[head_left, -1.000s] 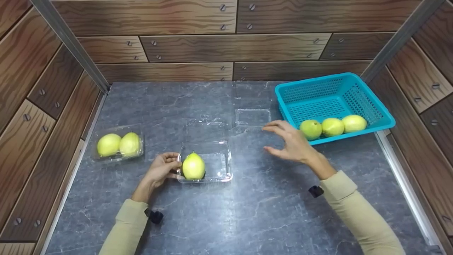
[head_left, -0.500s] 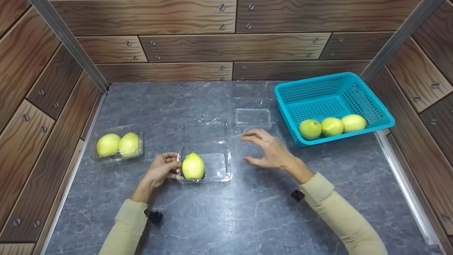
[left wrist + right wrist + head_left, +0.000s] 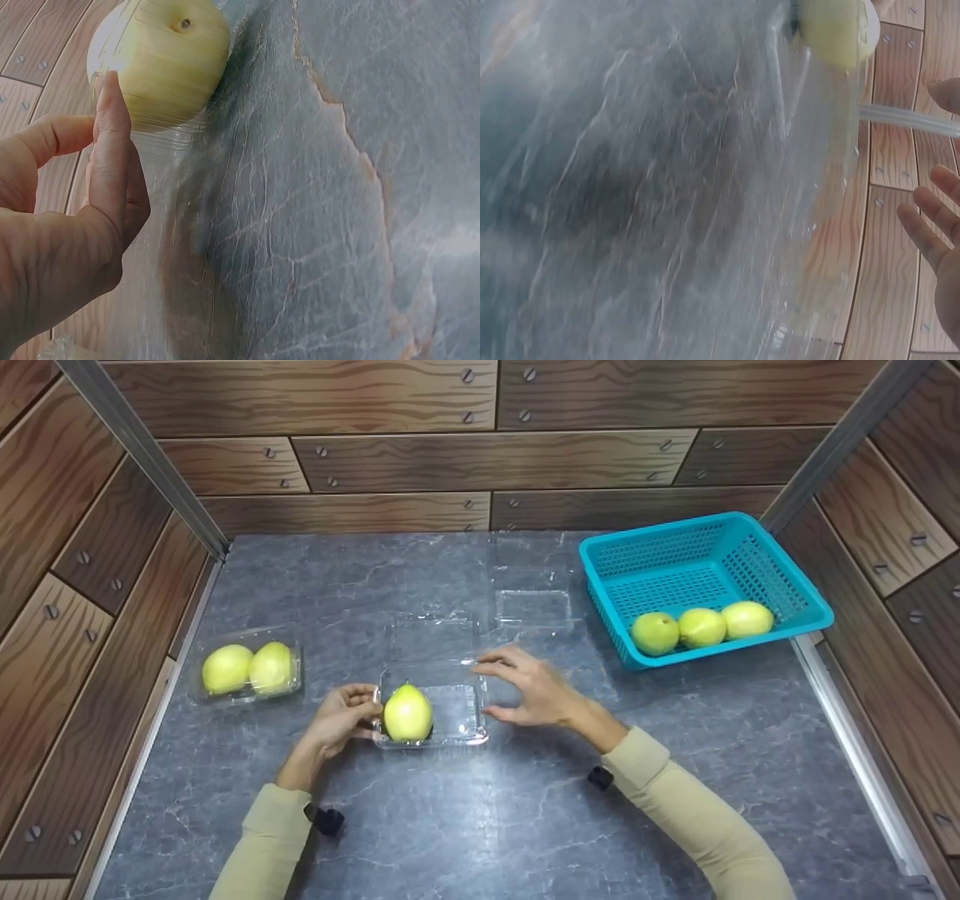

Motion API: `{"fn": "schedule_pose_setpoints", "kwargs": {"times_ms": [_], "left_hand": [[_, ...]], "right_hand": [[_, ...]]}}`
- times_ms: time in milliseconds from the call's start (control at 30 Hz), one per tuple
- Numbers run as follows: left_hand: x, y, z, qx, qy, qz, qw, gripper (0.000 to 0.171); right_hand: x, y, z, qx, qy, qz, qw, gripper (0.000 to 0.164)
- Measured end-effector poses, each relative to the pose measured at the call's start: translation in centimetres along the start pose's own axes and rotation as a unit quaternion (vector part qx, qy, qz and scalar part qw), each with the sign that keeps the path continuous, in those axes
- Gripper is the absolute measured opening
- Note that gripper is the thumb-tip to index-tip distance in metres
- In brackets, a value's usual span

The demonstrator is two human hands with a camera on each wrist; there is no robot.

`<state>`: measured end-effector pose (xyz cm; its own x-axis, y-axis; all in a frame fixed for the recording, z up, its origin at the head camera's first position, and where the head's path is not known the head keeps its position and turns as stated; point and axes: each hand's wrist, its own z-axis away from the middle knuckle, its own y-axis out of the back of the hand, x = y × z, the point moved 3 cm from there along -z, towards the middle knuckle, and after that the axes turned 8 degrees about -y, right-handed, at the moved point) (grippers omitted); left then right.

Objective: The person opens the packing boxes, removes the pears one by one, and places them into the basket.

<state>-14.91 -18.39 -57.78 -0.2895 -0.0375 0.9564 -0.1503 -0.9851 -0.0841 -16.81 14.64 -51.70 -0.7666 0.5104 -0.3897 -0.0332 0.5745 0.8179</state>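
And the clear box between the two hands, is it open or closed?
Open. The lid of the box lies folded back on the far side, and nothing covers the fruit inside.

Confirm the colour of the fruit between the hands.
The fruit is yellow-green; the head view shows it best.

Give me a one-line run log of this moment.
left hand: pinches open clear container at left edge; right hand: empty, near container's right edge; contents: one fruit; teal basket: three fruits
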Motion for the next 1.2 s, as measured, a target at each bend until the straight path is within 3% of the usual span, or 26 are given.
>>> {"fn": "schedule_pose_setpoints", "kwargs": {"times_ms": [833, 1200], "left_hand": [[0.1, 0.1, -0.1, 0.000, 0.007, -0.001, 1.0000, 0.049], [0.0, 0.1, -0.1, -0.001, 0.013, -0.001, 0.9999, 0.051]], "right_hand": [[-2.7, -5.7, -3.1, -0.081, 0.068, 0.028, 0.994, 0.064], [-3.2, -7.1, -3.7, -0.134, 0.052, 0.056, 0.988, 0.065]]}}
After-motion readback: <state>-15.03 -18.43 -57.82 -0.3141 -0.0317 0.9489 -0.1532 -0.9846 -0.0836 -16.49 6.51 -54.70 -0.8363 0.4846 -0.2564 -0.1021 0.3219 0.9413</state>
